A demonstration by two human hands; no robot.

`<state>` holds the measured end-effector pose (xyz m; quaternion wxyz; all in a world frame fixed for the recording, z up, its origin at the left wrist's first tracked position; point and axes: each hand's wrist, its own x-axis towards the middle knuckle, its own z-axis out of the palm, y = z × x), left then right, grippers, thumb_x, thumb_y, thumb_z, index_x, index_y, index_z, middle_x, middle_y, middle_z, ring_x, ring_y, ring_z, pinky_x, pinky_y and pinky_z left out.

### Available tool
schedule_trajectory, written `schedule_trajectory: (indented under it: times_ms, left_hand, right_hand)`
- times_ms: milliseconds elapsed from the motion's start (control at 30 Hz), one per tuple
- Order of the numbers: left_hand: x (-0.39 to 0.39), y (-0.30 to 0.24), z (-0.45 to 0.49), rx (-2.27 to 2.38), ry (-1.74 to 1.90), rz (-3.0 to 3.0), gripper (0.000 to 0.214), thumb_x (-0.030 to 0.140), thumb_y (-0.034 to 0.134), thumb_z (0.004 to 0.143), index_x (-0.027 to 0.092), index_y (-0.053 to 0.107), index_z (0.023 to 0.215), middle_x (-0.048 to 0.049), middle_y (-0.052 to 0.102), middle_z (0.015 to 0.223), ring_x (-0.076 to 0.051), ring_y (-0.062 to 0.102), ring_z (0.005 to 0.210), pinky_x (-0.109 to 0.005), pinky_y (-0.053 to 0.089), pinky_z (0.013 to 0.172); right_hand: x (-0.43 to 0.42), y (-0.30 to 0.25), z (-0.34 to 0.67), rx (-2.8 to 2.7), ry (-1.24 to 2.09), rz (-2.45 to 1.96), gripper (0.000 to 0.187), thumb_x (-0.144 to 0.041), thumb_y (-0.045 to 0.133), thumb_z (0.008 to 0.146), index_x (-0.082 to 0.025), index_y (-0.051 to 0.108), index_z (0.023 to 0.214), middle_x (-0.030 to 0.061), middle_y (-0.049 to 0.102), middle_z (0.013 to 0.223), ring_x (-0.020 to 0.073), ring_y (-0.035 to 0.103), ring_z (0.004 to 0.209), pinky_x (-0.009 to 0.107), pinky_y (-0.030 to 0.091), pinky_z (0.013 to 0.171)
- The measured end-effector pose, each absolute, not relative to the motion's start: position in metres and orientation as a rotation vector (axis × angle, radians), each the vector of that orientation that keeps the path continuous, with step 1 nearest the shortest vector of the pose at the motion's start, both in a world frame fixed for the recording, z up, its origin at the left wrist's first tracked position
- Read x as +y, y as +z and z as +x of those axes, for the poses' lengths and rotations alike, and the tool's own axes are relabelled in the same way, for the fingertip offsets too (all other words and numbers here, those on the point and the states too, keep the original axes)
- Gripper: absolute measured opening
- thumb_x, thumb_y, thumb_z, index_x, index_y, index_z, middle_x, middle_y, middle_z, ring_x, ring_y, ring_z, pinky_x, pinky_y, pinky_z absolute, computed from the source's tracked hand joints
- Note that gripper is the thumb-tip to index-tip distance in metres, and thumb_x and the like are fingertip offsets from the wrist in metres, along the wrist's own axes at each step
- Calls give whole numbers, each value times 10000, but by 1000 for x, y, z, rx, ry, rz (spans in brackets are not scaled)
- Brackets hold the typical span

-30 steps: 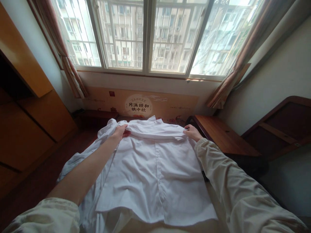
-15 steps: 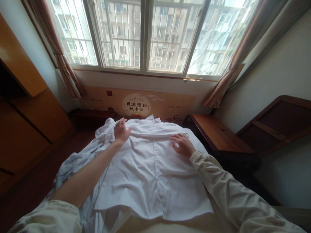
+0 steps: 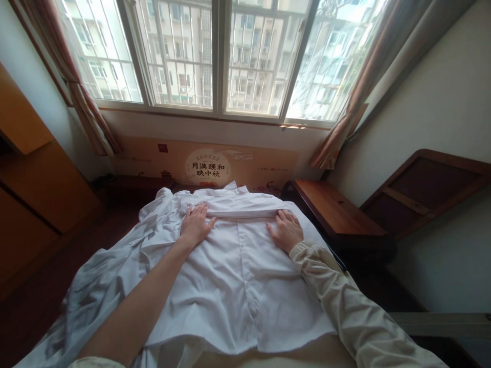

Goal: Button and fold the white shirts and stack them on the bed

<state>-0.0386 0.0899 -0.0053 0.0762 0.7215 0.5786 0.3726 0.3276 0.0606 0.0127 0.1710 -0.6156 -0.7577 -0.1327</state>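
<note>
A white button-up shirt (image 3: 238,276) lies front up on a flat surface, its button placket running down the middle. A narrow folded band of the shirt (image 3: 241,212) crosses its far end. My left hand (image 3: 196,225) lies flat on the shirt just below the left end of that band, fingers stretched out. My right hand (image 3: 286,232) lies flat near the band's right end, fingers spread. Neither hand holds anything. A loose sleeve (image 3: 99,286) trails off to the left.
A wooden side table (image 3: 333,212) stands close on the right, with a dark wooden bed frame (image 3: 429,184) behind it. A printed cardboard panel (image 3: 207,166) leans under the window. Wooden cabinets (image 3: 42,189) line the left wall.
Both hands let go of the shirt's far edge and drew back onto it, now lying flat below the folded band. The view has shifted slightly right and down.
</note>
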Motion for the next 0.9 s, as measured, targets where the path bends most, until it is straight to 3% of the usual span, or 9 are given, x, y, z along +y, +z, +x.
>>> schedule_trajectory:
  times_ms: [167, 400, 733, 900]
  left_hand:
    - [92, -6, -39, 1763, 1090, 2205, 540, 371, 748, 897, 221, 670, 1409, -175, 578, 1600, -379, 477, 1524, -506, 103, 1370]
    - [94, -11, -41, 1723, 1145, 2192, 518, 363, 766, 889, 210, 688, 1378, -190, 586, 1585, -408, 487, 1514, -525, 112, 1366]
    - [92, -11, -41, 1797, 1064, 2238, 584, 385, 710, 935, 180, 625, 1475, -205, 552, 1615, -391, 460, 1535, -522, 113, 1362]
    - [90, -9, -40, 1885, 1012, 2248, 641, 442, 667, 961, 176, 590, 1539, -189, 524, 1645, -381, 437, 1559, -511, 103, 1371]
  right_hand:
    - [62, 8, 327, -2006, -449, -1805, 637, -424, 566, 982, -99, 566, 1530, 236, 544, 1595, 400, 401, 1542, 630, 143, 1309]
    - [62, 23, 317, -2458, -320, -1432, 417, -314, 542, 1015, -160, 704, 1368, 147, 682, 1456, 318, 581, 1350, 429, 316, 1256]
    - [95, 25, 318, -2170, -525, -1901, 552, -475, 538, 1018, -19, 732, 1261, 281, 716, 1265, 420, 542, 1331, 518, 267, 1261]
    - [93, 19, 311, -2075, -461, -2022, 452, -475, 549, 1005, -89, 751, 1124, 262, 739, 1185, 393, 587, 1246, 514, 308, 1204]
